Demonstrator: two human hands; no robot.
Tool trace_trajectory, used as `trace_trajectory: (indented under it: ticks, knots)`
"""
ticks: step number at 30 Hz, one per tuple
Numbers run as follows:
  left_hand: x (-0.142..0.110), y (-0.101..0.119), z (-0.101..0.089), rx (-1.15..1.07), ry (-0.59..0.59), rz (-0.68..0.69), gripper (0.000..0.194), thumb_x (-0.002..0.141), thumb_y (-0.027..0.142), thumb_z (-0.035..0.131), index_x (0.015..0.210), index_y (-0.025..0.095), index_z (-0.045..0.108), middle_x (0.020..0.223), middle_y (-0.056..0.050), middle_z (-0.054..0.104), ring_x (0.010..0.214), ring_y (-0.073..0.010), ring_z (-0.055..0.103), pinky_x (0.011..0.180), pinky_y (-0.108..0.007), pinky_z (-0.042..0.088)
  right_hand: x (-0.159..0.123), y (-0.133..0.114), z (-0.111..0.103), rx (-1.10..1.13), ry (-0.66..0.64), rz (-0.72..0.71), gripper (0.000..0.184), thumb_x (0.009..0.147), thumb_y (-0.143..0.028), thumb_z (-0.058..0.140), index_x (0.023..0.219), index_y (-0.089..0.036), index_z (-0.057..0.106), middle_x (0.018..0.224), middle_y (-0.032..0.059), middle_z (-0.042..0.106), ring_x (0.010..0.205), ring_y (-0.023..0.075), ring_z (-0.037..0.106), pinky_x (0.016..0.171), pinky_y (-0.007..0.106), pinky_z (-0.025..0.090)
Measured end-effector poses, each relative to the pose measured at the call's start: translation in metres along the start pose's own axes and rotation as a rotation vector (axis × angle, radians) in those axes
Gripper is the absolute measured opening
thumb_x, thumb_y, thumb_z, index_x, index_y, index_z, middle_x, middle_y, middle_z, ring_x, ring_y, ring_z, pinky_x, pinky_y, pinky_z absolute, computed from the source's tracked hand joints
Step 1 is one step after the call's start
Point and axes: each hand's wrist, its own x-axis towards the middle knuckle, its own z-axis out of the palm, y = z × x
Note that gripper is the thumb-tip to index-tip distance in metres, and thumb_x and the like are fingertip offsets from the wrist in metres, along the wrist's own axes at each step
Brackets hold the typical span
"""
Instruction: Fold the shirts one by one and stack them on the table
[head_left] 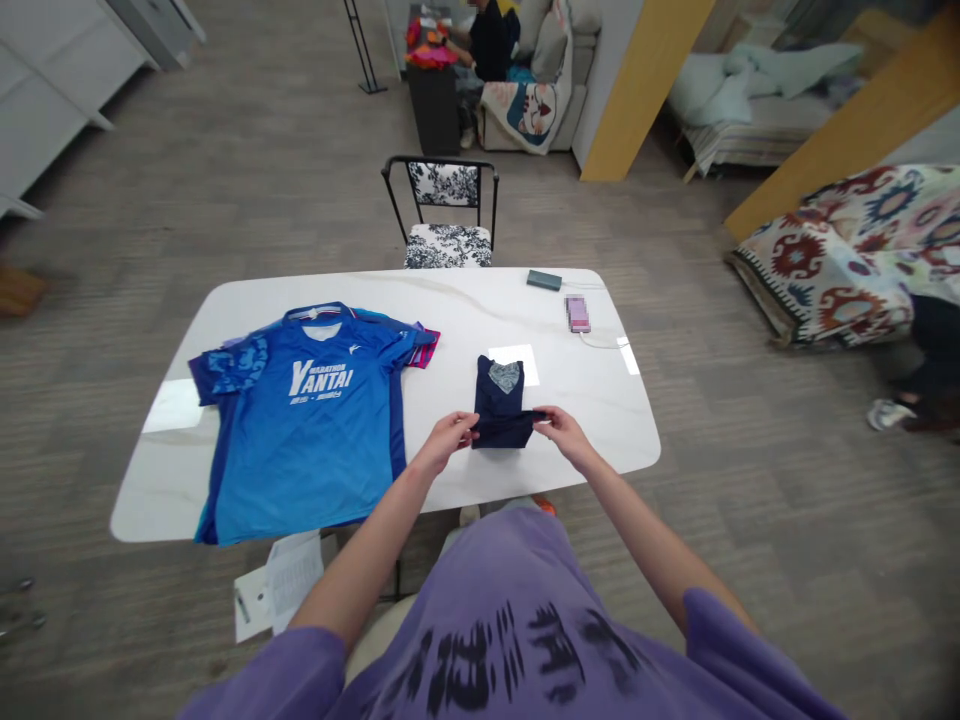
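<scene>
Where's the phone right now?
In the head view, the phone lies on the right side of the table, beyond the right hand, near the slim dark box.

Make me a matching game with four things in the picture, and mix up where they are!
Things:
1. Blue "Marathon Yantai" shirt
2. Folded navy garment
3. Phone
4. Chair with a black-and-white pattern

Places:
A. Past the far edge of the table
B. Between the left hand and the right hand
C. Spread out on the table's left part
D. Lying near the table's right end

Right pairs: 1-C, 2-B, 3-D, 4-A
</scene>
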Motion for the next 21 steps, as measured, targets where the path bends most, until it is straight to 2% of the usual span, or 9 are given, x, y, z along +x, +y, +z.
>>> trace_trajectory:
  ticks: [2, 4, 6, 8, 11, 15, 18, 21]
  knots:
    - [0.066, 0.033, 0.002, -0.064, 0.044, -0.039, 0.063, 0.084, 0.077, 0.092, 0.109, 0.023, 0.071, 0.106, -0.013, 0.084, 0.1, -0.0265, 0.084, 0.084, -0.034, 0.062, 0.072, -0.008, -0.008, -0.002, 0.018, 0.043, 0.062, 0.076, -0.048, 0.089, 0.131, -0.025, 0.072, 0.113, 0.0052, 0.085, 0.086, 0.0187, 0.07, 0.085, 0.037, 0.061]
    - [0.13, 0.056, 0.006, -0.037, 0.118, -0.074, 0.058, 0.096, 0.075, 0.083, 0.118, 0.022, 0.07, 0.119, -0.017, 0.086, 0.104, -0.0273, 0.085, 0.087, -0.036, 0.063, 0.14, -0.007, -0.016, -0.077, 0.046, 0.114, 0.07, 0.082, -0.046, 0.087, 0.145, -0.026, 0.064, 0.123, 0.0051, 0.085, 0.091, 0.0192, 0.072, 0.088, 0.036, 0.061]
    - [0.184, 0.064, 0.012, 0.082, 0.214, -0.113, 0.055, 0.105, 0.071, 0.074, 0.128, 0.022, 0.066, 0.127, -0.02, 0.086, 0.108, -0.0276, 0.085, 0.092, -0.037, 0.062, 0.195, 0.003, -0.023, -0.219, 0.078, 0.198, 0.075, 0.087, -0.043, 0.084, 0.155, -0.026, 0.056, 0.132, 0.0057, 0.084, 0.099, 0.0196, 0.074, 0.094, 0.036, 0.06]
    - [0.223, 0.056, 0.019, 0.208, 0.295, -0.159, 0.053, 0.105, 0.066, 0.076, 0.132, 0.021, 0.064, 0.131, -0.02, 0.085, 0.115, -0.0285, 0.084, 0.096, -0.038, 0.061, 0.233, 0.018, -0.029, -0.343, 0.087, 0.275, 0.069, 0.092, -0.04, 0.081, 0.154, -0.023, 0.055, 0.133, 0.0073, 0.083, 0.106, 0.0207, 0.075, 0.101, 0.036, 0.059]
    - [0.253, 0.03, 0.029, 0.313, 0.331, -0.213, 0.051, 0.095, 0.057, 0.089, 0.124, 0.021, 0.068, 0.131, -0.02, 0.085, 0.127, -0.0327, 0.08, 0.107, -0.041, 0.057, 0.264, 0.041, -0.033, -0.409, 0.058, 0.365, 0.049, 0.094, -0.037, 0.081, 0.138, -0.021, 0.065, 0.125, 0.0096, 0.084, 0.111, 0.0239, 0.077, 0.107, 0.038, 0.057]
    - [0.276, 0.001, 0.037, 0.38, 0.344, -0.215, 0.047, 0.092, 0.05, 0.093, 0.122, 0.022, 0.072, 0.137, -0.02, 0.084, 0.136, -0.0338, 0.077, 0.119, -0.042, 0.053, 0.285, 0.061, -0.028, -0.465, 0.05, 0.424, 0.034, 0.097, -0.04, 0.082, 0.123, -0.02, 0.07, 0.121, 0.0119, 0.084, 0.123, 0.0274, 0.077, 0.113, 0.037, 0.054]
    - [0.303, -0.003, 0.039, 0.361, 0.366, -0.186, 0.058, 0.093, 0.054, 0.093, 0.134, 0.02, 0.071, 0.145, -0.02, 0.081, 0.138, -0.0312, 0.076, 0.12, -0.04, 0.053, 0.306, 0.069, -0.021, -0.484, 0.067, 0.431, 0.033, 0.102, -0.045, 0.079, 0.123, -0.02, 0.072, 0.124, 0.0124, 0.085, 0.13, 0.0272, 0.076, 0.115, 0.036, 0.054]
    - [0.33, -0.001, 0.041, 0.297, 0.378, -0.169, 0.065, 0.09, 0.057, 0.095, 0.135, 0.016, 0.073, 0.138, -0.023, 0.083, 0.136, -0.0323, 0.077, 0.117, -0.04, 0.056, 0.326, 0.074, -0.012, -0.484, 0.057, 0.429, 0.03, 0.104, -0.047, 0.075, 0.118, -0.02, 0.075, 0.121, 0.012, 0.086, 0.126, 0.0275, 0.077, 0.112, 0.036, 0.056]
